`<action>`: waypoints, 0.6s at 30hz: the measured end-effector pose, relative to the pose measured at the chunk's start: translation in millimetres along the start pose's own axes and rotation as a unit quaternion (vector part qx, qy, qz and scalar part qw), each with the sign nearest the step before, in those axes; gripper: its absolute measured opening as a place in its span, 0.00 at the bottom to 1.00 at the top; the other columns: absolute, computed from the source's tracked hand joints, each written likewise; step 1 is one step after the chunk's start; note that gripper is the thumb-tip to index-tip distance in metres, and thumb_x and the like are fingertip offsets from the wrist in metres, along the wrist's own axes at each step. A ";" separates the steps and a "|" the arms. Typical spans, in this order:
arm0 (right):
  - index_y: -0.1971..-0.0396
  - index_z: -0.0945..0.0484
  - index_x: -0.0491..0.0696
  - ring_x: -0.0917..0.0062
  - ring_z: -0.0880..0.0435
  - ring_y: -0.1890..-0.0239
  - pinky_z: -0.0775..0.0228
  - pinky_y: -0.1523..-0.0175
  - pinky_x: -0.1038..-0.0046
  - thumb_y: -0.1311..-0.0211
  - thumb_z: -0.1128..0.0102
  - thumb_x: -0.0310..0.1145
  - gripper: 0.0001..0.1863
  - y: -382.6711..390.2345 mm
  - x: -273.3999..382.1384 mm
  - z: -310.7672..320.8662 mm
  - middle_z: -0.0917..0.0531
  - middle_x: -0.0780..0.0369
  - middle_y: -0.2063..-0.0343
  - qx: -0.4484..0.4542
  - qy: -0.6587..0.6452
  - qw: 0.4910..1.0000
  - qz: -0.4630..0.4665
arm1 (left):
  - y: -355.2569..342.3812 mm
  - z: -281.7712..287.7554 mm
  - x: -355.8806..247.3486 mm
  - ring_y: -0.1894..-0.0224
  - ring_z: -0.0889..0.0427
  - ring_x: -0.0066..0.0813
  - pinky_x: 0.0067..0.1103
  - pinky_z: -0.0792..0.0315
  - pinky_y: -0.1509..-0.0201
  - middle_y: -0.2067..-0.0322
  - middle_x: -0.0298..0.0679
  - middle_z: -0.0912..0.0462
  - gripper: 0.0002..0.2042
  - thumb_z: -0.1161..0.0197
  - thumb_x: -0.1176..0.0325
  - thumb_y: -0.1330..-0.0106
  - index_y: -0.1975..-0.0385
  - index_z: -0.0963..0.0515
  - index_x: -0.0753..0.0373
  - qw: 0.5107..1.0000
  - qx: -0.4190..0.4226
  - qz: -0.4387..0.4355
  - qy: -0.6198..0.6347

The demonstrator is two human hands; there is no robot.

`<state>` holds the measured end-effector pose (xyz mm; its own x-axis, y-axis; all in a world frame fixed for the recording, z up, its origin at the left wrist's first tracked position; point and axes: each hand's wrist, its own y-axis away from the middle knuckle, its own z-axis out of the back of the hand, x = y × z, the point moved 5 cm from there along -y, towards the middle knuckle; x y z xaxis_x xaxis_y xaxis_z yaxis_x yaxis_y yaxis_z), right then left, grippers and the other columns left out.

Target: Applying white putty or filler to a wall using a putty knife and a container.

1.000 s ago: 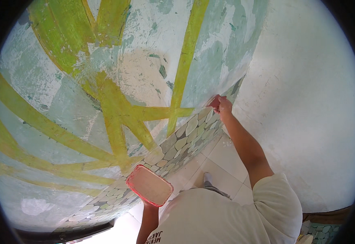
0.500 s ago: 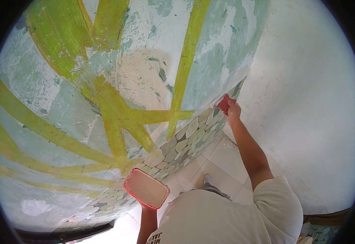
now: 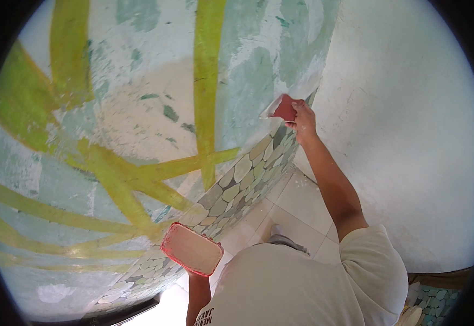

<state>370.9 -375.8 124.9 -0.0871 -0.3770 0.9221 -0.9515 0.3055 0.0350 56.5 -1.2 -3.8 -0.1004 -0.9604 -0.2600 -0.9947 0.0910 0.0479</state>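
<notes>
My right hand (image 3: 304, 121) grips a red putty spreader (image 3: 285, 108), its whitish, putty-smeared edge against the painted wall (image 3: 248, 92), close to the corner and just above the stone-patterned band (image 3: 242, 169). Lower down, my left hand (image 3: 196, 278) supports a red-rimmed rectangular tub (image 3: 178, 262) from beneath. Most of that hand is hidden by the tub; some fingers show at its right side. Smooth beige putty (image 3: 193, 249) fills the tub, which is tilted slightly.
Yellow-green painted stripes (image 3: 207, 81) and a beige patch (image 3: 144, 108) cover the pale green wall. A plain white wall (image 3: 400, 136) meets it at the right. Light floor tiles (image 3: 302, 204) lie below, with my foot (image 3: 275, 230) on them.
My right hand has moved the spreader up along the wall, away from the stone band. The view has shifted, so the wall's stripes sit farther left. The tub stays nearly in place.
</notes>
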 end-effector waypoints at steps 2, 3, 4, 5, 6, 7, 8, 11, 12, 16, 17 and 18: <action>0.64 0.26 0.53 0.81 0.22 0.76 0.29 0.71 0.74 0.40 0.45 0.38 0.08 -7.7 11.0 12.5 0.20 0.68 0.74 0.007 -0.033 0.999 0.039 | -9.1 -11.0 9.1 0.45 0.29 0.44 0.51 0.42 0.39 0.47 0.42 0.28 0.27 0.50 0.45 0.38 0.43 0.35 0.55 1.000 0.000 0.003 0.015; 0.63 0.26 0.53 0.81 0.22 0.77 0.30 0.71 0.74 0.40 0.45 0.38 0.08 -11.2 12.3 22.4 0.19 0.67 0.73 -0.015 -0.046 0.998 0.051 | -13.8 -12.5 13.7 0.45 0.29 0.44 0.51 0.42 0.39 0.47 0.42 0.28 0.27 0.50 0.45 0.38 0.43 0.35 0.55 1.000 -0.002 0.004 0.013; 0.63 0.26 0.53 0.81 0.22 0.77 0.30 0.72 0.75 0.40 0.46 0.38 0.08 -14.2 12.9 31.8 0.19 0.67 0.72 -0.037 -0.058 0.996 0.062 | -18.6 -12.8 18.2 0.44 0.29 0.43 0.51 0.42 0.38 0.47 0.41 0.28 0.27 0.50 0.45 0.38 0.43 0.35 0.54 1.000 -0.004 0.004 0.026; 0.63 0.26 0.53 0.81 0.22 0.77 0.30 0.72 0.75 0.40 0.46 0.38 0.08 -18.4 5.0 40.6 0.19 0.67 0.72 -0.037 -0.060 0.996 0.060 | -23.5 -12.5 21.7 0.44 0.29 0.43 0.51 0.43 0.38 0.46 0.41 0.28 0.27 0.50 0.45 0.37 0.42 0.36 0.54 0.999 -0.006 0.004 0.039; 0.63 0.26 0.52 0.81 0.22 0.77 0.30 0.74 0.75 0.40 0.46 0.38 0.08 -23.0 -10.2 53.6 0.19 0.67 0.73 -0.045 -0.048 0.997 0.032 | -29.9 -10.4 25.7 0.44 0.29 0.43 0.51 0.43 0.38 0.46 0.41 0.28 0.27 0.50 0.45 0.37 0.42 0.36 0.54 0.999 -0.006 0.006 0.037; 0.63 0.26 0.52 0.81 0.22 0.78 0.30 0.75 0.75 0.39 0.47 0.37 0.08 -28.6 -27.9 65.1 0.20 0.66 0.73 -0.051 -0.037 0.998 0.004 | -36.1 -7.5 29.4 0.42 0.31 0.44 0.51 0.45 0.37 0.44 0.42 0.31 0.29 0.49 0.45 0.38 0.40 0.39 0.53 0.999 0.008 0.011 0.035; 0.63 0.26 0.52 0.81 0.22 0.78 0.30 0.75 0.75 0.39 0.47 0.37 0.08 -34.4 -43.8 73.3 0.20 0.66 0.73 -0.052 -0.039 0.998 0.003 | -42.2 -6.9 33.3 0.41 0.33 0.45 0.51 0.48 0.36 0.42 0.43 0.33 0.32 0.47 0.44 0.39 0.38 0.42 0.51 0.999 0.022 0.015 0.032; 0.64 0.26 0.51 0.81 0.23 0.80 0.31 0.77 0.76 0.40 0.46 0.37 0.08 -50.1 -87.4 93.9 0.20 0.66 0.75 -0.108 0.042 0.990 -0.078 | -60.9 -14.6 48.7 0.40 0.34 0.46 0.52 0.48 0.35 0.41 0.44 0.34 0.32 0.47 0.45 0.39 0.37 0.43 0.52 0.998 0.043 0.023 0.035; 0.66 0.26 0.51 0.81 0.23 0.81 0.31 0.78 0.76 0.40 0.45 0.37 0.07 -52.9 -92.8 90.4 0.21 0.66 0.76 -0.105 0.040 0.990 -0.085 | -66.3 -16.3 52.9 0.40 0.34 0.46 0.52 0.48 0.35 0.41 0.44 0.34 0.32 0.47 0.45 0.39 0.37 0.43 0.52 0.998 0.041 0.024 0.032; 0.70 0.26 0.52 0.81 0.26 0.84 0.32 0.78 0.76 0.42 0.43 0.39 0.07 -65.3 -80.6 61.9 0.22 0.67 0.79 -0.074 0.065 0.990 -0.100 | -86.4 -23.6 70.1 0.40 0.34 0.47 0.51 0.48 0.35 0.41 0.43 0.34 0.31 0.47 0.46 0.39 0.38 0.41 0.52 0.998 0.048 0.032 0.007; 0.70 0.26 0.52 0.81 0.26 0.84 0.32 0.78 0.76 0.42 0.43 0.39 0.07 -68.0 -68.7 54.5 0.22 0.67 0.79 -0.078 0.062 0.990 -0.101 | -91.2 -26.5 75.6 0.40 0.34 0.47 0.51 0.48 0.35 0.41 0.42 0.34 0.30 0.47 0.46 0.38 0.38 0.41 0.52 0.998 0.058 0.034 0.007; 0.70 0.27 0.50 0.81 0.25 0.84 0.33 0.80 0.76 0.42 0.43 0.38 0.08 -71.7 -54.7 45.5 0.22 0.65 0.80 -0.057 0.044 0.993 -0.090 | -95.1 -30.9 82.1 0.40 0.34 0.47 0.51 0.48 0.35 0.41 0.42 0.34 0.30 0.47 0.46 0.38 0.38 0.41 0.52 0.998 0.057 0.039 0.005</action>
<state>430.4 -416.9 54.4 0.1123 -0.3591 0.9265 -0.9090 0.3396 0.2418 143.5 -96.8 0.1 -0.1783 -0.9519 -0.2493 -0.9800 0.1946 -0.0421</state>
